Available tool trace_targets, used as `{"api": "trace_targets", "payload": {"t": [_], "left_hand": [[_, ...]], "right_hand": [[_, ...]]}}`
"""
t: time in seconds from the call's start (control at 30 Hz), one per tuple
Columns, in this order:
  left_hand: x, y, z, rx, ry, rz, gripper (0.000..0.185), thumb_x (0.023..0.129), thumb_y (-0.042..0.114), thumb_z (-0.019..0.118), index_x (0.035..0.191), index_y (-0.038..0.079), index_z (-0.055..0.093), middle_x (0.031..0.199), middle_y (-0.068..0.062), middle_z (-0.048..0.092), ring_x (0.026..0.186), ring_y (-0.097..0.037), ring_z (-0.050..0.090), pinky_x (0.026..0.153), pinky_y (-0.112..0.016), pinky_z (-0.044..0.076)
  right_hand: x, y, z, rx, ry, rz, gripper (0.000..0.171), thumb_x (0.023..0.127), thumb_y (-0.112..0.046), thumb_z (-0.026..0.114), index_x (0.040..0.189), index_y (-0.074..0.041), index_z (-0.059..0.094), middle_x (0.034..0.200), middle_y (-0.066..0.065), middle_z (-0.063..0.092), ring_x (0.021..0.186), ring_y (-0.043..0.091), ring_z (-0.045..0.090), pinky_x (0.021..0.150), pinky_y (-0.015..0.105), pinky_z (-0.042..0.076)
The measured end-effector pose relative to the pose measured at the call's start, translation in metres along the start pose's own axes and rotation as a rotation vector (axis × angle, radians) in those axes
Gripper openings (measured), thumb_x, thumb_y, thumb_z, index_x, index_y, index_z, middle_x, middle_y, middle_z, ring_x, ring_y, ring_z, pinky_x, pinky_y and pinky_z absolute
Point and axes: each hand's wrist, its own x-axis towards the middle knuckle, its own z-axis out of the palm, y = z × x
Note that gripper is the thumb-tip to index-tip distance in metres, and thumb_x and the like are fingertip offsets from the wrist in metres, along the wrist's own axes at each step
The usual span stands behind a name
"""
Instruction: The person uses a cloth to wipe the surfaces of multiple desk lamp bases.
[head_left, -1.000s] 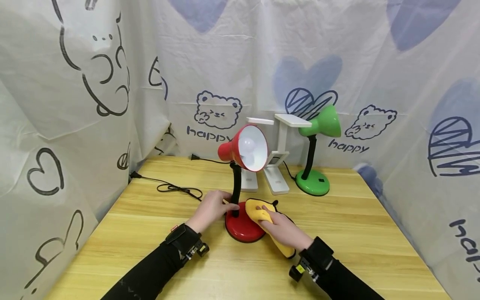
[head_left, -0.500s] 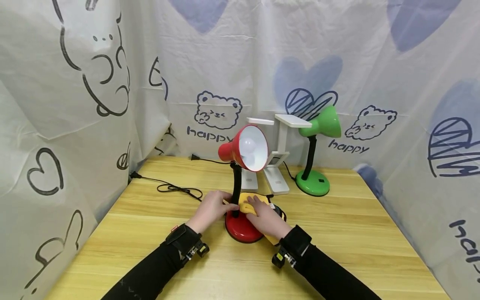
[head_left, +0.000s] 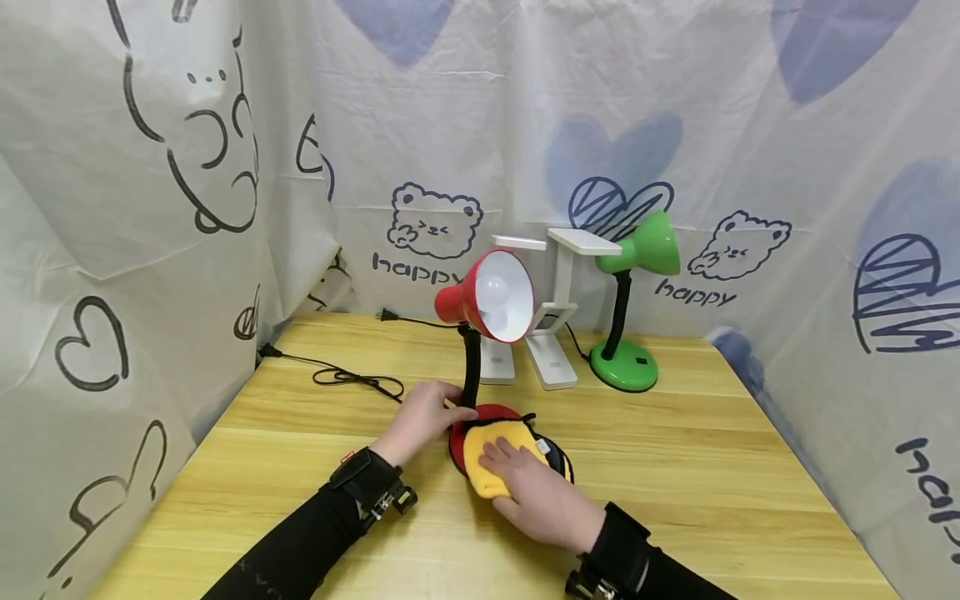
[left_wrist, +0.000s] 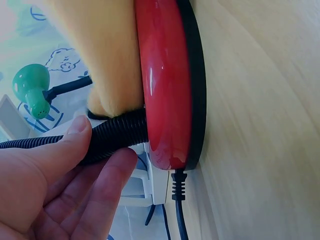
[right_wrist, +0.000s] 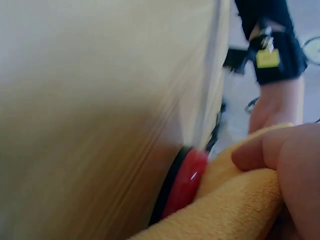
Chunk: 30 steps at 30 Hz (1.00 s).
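A red desk lamp stands upright in the middle of the table, its shade facing right. My left hand holds the lamp's black flexible neck low down, between thumb and fingers. My right hand lies with its fingers fairly straight on a yellow cloth with dark trim, pressing it over the front right of the lamp's red base. In the right wrist view the thumb rests against the cloth, and part of the base's rim shows beyond it. The cloth hides much of the base in the head view.
Behind the red lamp are two white folding lamps. A green desk lamp stands at the back right. A black cord with a plug lies on the left of the wooden table. Printed curtains surround the table.
My right hand slid the cloth from the base's right side in toward the neck, then back toward the front right over the base. My left hand has stayed on the neck.
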Motion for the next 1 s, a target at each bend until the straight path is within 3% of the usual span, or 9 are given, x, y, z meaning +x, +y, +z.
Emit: {"api": "trace_targets", "payload": {"t": [0.13,0.3,0.67,0.87,1.0], "left_hand": [[0.000,0.000,-0.001,-0.005,-0.009,-0.005,0.011,0.090,0.028,0.079,0.080,0.024,0.077,0.076,-0.001,0.074,0.056,-0.008,0.051,0.054,-0.022,0.037],[0.000,0.000,0.000,0.007,-0.004,0.000,0.010,0.090,0.030,0.078,0.082,0.024,0.078,0.078,0.000,0.075,0.056,-0.008,0.051,0.053,-0.022,0.036],[0.001,-0.001,0.000,0.030,0.018,0.013,0.010,0.088,0.030,0.081,0.081,0.025,0.077,0.071,0.012,0.069,0.062,-0.007,0.051,0.056,-0.021,0.036],[0.001,-0.002,0.000,0.035,0.017,0.015,0.013,0.088,0.030,0.080,0.077,0.025,0.076,0.067,0.005,0.067,0.057,-0.006,0.046,0.055,-0.021,0.033],[0.000,-0.001,0.000,0.040,0.019,0.014,0.013,0.088,0.030,0.080,0.077,0.025,0.075,0.066,0.005,0.066,0.057,-0.006,0.046,0.055,-0.021,0.033]], "right_hand": [[-0.010,-0.006,-0.001,-0.010,-0.029,-0.028,0.053,0.101,-0.026,0.058,0.152,-0.017,0.047,0.160,0.002,0.042,0.153,0.026,0.033,0.119,0.053,0.034],[-0.006,0.002,-0.004,-0.039,0.015,0.001,0.051,0.101,-0.027,0.059,0.150,-0.018,0.050,0.160,0.001,0.043,0.152,0.025,0.035,0.119,0.053,0.034],[0.029,0.028,-0.014,0.019,0.087,0.096,0.050,0.102,-0.030,0.056,0.147,-0.011,0.053,0.156,0.014,0.047,0.148,0.033,0.040,0.114,0.054,0.040],[0.049,0.033,-0.019,0.052,0.104,0.146,0.050,0.103,-0.034,0.054,0.147,-0.012,0.053,0.158,0.013,0.044,0.148,0.036,0.039,0.113,0.058,0.040],[0.052,0.033,-0.018,0.008,0.111,0.132,0.049,0.102,-0.034,0.055,0.146,-0.011,0.055,0.156,0.013,0.046,0.148,0.036,0.039,0.113,0.058,0.040]]}}
